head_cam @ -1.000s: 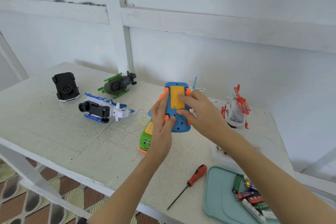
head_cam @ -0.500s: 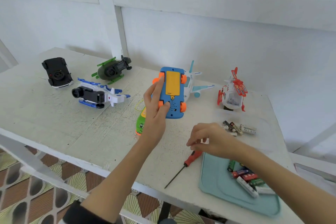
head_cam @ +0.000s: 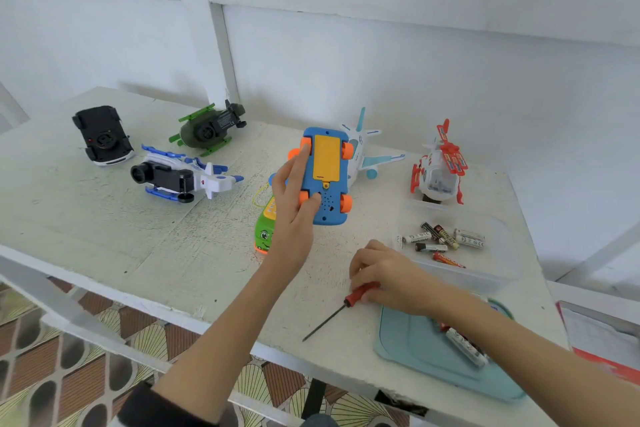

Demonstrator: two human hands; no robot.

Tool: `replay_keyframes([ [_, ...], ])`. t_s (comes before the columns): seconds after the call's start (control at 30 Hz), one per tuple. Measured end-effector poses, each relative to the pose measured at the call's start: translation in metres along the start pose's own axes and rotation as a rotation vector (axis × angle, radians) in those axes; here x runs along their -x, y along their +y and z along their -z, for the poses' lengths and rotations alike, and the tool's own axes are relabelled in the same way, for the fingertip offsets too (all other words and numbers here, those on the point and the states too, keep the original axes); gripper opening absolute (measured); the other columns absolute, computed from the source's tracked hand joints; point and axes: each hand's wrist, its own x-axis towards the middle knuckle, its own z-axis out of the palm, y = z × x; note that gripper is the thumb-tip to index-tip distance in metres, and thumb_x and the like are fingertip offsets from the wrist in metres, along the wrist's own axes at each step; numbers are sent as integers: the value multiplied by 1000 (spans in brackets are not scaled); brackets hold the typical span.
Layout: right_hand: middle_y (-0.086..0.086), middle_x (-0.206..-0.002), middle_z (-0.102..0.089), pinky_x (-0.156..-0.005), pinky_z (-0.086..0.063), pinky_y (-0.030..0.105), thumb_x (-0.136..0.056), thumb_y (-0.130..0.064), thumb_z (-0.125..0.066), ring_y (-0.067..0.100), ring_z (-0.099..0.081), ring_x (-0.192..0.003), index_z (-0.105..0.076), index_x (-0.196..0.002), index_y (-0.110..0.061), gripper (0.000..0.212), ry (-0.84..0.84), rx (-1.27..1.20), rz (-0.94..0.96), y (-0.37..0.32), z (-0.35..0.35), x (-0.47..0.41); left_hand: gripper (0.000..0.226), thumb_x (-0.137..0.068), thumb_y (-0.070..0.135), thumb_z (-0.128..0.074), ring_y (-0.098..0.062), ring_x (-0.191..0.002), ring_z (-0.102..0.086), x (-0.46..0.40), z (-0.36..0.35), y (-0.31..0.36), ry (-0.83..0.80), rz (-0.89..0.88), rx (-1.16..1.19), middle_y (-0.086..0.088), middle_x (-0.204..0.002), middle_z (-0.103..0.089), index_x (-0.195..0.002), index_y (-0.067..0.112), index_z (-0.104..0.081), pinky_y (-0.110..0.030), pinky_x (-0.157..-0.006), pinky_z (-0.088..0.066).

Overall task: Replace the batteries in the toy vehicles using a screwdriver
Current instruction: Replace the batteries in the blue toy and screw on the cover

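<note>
Blue toy car (head_cam: 325,177), upturned: yellow battery cover (head_cam: 326,158), orange wheels (head_cam: 346,203).

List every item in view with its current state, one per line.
blue toy car: held off the table, underside up, yellow battery cover on
left hand: gripping the blue toy car
right hand: fingers closing on the screwdriver
screwdriver: lying on the table
black car: upside down
green helicopter: upside down
clear tub: open, loose batteries inside
</note>
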Motion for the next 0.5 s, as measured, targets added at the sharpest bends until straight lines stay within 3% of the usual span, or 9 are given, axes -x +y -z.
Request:
replay_keyframes([
  [0.13,-5,-111,-61,-89,-36,24,-81,-19,-70,15,-43,-103,-72,-96,-16,16,-8,-178,-87,-9,31,-4,60,-85,14,-38,-12,-120,-47,-2,5,-2,5,-3,-50,2,-137,-26,-134,47,-31,-9,-84,-47],
  [0.27,-8,-100,-68,-91,-45,29,-79,-13,-72,11,-59,-97,-72,-92,-18,14,77,-442,-166,-18,76,-3,61,-87,12,-39,-15,-116,-52,-8,8,-4,6,-41,-29,-6,-142,-24,-140,43,-32,-22,-87,-52],
  [0.33,-1,-93,-72,-86,-52,29,-81,-6,-69,14,-65,-90,-70,-92,-12,13,145,-587,-204,-26,96,-2,61,-90,11,-39,-22,-106,-59,-10,8,-4,-14,-57,35,-3,-141,-25,-143,41,-32,-30,-84,-56],
  [0.37,3,-90,-72,-81,-54,27,-81,-3,-68,15,-67,-86,-68,-91,-9,12,182,-651,-211,-29,105,-1,61,-90,11,-39,-20,-106,-59,-11,7,-3,-14,-54,31,-1,-139,-26,-143,42,-31,-27,-84,-56],
  [0.43,8,-82,-72,-68,-52,22,-81,3,-65,16,-66,-74,-64,-88,-4,10,255,-748,-205,-36,117,-2,63,-88,12,-37,-2,-112,-51,-11,6,-1,4,-44,-29,6,-136,-27,-140,47,-29,-15,-84,-51],
  [0.5,7,-73,-70,-58,-47,19,-82,6,-61,11,-61,-63,-63,-90,-4,13,337,-782,-222,-38,124,-3,64,-86,12,-37,-1,-116,-48,-11,5,1,12,-42,-36,5,-137,-27,-138,48,-29,-16,-88,-50],
])
